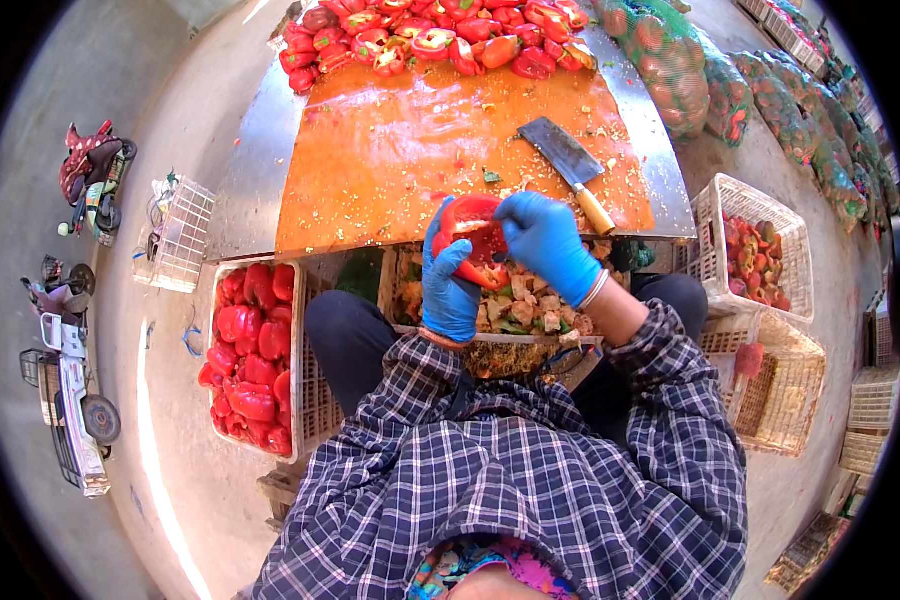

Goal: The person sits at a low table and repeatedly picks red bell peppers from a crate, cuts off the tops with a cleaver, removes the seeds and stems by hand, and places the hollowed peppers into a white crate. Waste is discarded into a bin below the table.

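My left hand (450,296), in a blue glove, holds a hollow, cut-open red bell pepper (461,255) above the table's front edge. At the pepper's right rim is my blue-gloved right hand (551,244), fingers curled inward; whether they grip the rim or something small is hidden. A cleaver (562,154) with a wooden handle lies on the orange board (420,157), among scattered seeds. Below my hands, between my knees, a crate holds pepper cores and green scraps (529,304). Many cut red peppers (435,41) are heaped at the board's far end.
A crate of red peppers (251,360) stands at my left. On my right are a crate with pepper pieces (754,259) and another plastic crate (784,382). Green mesh sacks (667,75) line the floor beyond the metal table (251,180). Parked vehicles (71,420) stand far left.
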### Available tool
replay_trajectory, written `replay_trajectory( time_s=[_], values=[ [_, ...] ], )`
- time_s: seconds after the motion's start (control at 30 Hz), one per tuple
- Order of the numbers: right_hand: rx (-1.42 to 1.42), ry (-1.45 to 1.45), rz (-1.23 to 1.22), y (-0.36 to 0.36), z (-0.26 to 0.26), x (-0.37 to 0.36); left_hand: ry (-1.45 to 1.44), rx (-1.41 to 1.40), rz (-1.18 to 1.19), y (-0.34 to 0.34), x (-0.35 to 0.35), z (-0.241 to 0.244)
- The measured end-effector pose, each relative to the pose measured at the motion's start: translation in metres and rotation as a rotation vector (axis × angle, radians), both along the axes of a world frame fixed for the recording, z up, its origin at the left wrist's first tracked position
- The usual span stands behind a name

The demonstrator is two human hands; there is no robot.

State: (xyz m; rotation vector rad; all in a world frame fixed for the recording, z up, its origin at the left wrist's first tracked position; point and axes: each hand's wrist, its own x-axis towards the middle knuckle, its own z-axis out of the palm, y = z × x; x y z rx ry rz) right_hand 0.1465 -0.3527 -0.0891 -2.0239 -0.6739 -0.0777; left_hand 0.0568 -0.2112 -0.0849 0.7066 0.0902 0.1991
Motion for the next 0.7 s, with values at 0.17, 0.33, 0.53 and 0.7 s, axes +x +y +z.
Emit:
replay_trajectory(
  time_s=[0.17, 0.33, 0.53, 0.7],
  values=[
    [0.759, 0.895, 0.383, -0.046, 0.032, 0.026, -0.037, 0.018, 0.058, 0.01, -0.005, 0.014],
    [0.005, 0.2, 0.393, -0.029, 0.052, -0.013, -0.044, 0.148, 0.043, 0.012, -0.006, 0.023],
    [-0.161, -0.176, 0.391, -0.005, 0.019, -0.027, -0.057, 0.213, 0.011, -0.002, 0.001, 0.021],
    [-0.247, -0.059, 0.315, 0.002, 0.005, -0.035, -0.005, 0.246, -0.024, 0.001, 0.001, 0.011]
  ],
)
